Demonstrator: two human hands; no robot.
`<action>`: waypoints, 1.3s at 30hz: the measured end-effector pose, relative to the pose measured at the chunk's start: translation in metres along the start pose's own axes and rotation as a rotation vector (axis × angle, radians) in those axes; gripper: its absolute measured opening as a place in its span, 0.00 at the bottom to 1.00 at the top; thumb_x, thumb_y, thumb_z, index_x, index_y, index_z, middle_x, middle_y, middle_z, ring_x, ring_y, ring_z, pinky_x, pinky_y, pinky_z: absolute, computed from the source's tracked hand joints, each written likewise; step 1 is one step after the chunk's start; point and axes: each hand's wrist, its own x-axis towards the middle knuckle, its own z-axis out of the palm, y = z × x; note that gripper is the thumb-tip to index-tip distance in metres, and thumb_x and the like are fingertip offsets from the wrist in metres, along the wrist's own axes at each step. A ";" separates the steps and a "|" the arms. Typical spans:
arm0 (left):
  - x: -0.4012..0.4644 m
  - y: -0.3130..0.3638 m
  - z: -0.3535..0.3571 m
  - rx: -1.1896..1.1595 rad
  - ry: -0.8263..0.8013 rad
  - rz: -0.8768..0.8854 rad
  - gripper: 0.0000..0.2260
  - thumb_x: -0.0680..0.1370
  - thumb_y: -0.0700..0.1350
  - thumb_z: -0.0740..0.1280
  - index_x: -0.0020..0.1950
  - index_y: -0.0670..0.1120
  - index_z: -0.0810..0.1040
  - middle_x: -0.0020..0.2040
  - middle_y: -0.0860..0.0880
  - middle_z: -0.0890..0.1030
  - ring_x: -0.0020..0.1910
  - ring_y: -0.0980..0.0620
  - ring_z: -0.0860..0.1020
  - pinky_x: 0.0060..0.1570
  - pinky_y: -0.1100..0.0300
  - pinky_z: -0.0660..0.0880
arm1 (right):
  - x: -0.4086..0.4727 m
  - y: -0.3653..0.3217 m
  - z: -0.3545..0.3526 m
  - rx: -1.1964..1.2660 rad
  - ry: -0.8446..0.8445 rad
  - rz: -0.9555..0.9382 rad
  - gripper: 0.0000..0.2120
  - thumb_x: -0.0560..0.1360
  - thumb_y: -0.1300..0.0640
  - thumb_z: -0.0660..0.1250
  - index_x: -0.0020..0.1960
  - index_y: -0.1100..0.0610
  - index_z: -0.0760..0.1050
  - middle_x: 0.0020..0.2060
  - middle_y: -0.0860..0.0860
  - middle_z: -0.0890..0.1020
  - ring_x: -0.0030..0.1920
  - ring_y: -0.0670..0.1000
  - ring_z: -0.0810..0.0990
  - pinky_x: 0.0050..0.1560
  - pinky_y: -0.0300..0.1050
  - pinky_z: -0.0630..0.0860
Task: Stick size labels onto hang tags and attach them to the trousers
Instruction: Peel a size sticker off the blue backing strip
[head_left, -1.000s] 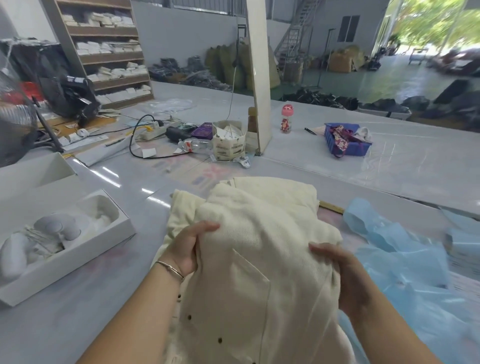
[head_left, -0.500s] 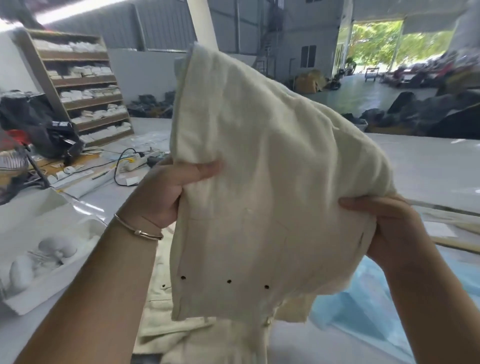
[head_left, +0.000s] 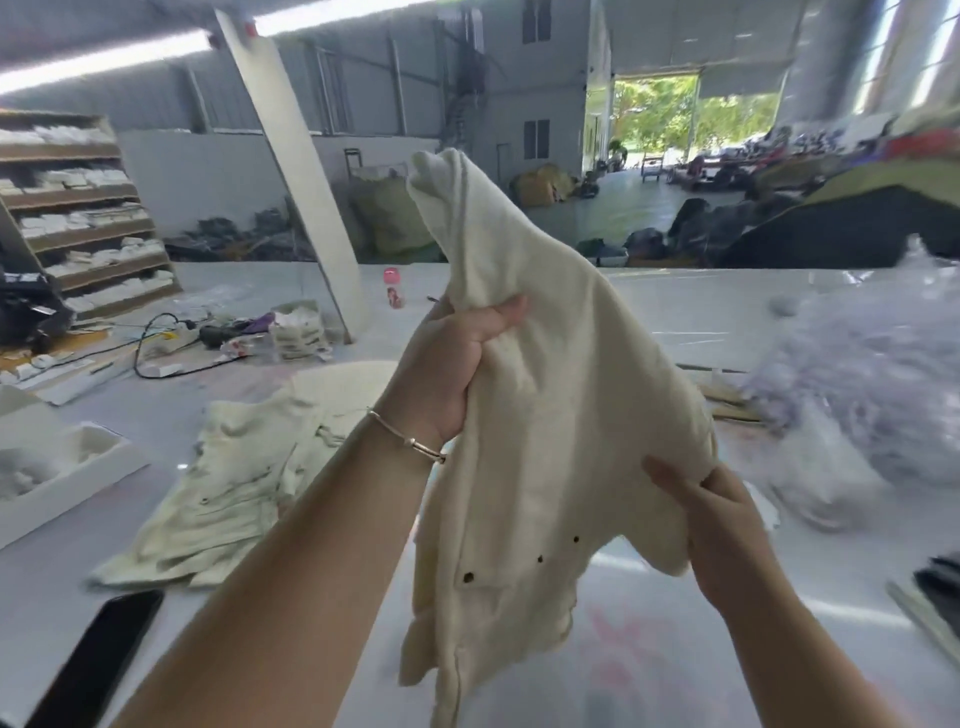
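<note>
Cream trousers (head_left: 545, 415) held up higher now.
Left hand (head_left: 447, 364) and right hand (head_left: 722, 525) both pinch the cloth; it has swung right.

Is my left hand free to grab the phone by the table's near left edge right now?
Probably not yet. The left hand grips the raised cream trousers, as does the right hand. The phone lies uncovered on the table, so releasing that grip would free the way.
</note>
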 end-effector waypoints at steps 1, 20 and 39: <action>-0.012 -0.010 0.020 -0.022 -0.003 0.005 0.07 0.73 0.35 0.71 0.48 0.44 0.83 0.43 0.45 0.86 0.41 0.48 0.85 0.37 0.58 0.80 | -0.006 -0.011 -0.022 0.007 0.060 -0.057 0.06 0.73 0.63 0.70 0.49 0.59 0.79 0.41 0.56 0.85 0.40 0.56 0.82 0.41 0.50 0.77; -0.144 -0.202 -0.108 0.864 0.836 0.032 0.07 0.69 0.47 0.64 0.39 0.43 0.74 0.43 0.41 0.76 0.42 0.41 0.75 0.44 0.55 0.65 | 0.016 0.086 -0.127 -1.577 -0.245 0.090 0.29 0.77 0.42 0.61 0.75 0.47 0.57 0.71 0.46 0.67 0.70 0.51 0.66 0.68 0.52 0.61; -0.130 -0.305 0.054 0.726 -0.509 -0.564 0.13 0.74 0.56 0.71 0.56 0.56 0.77 0.52 0.59 0.80 0.49 0.59 0.79 0.50 0.63 0.77 | -0.099 0.102 -0.146 -0.540 0.393 0.302 0.07 0.72 0.65 0.71 0.48 0.55 0.80 0.40 0.51 0.84 0.43 0.55 0.82 0.39 0.44 0.74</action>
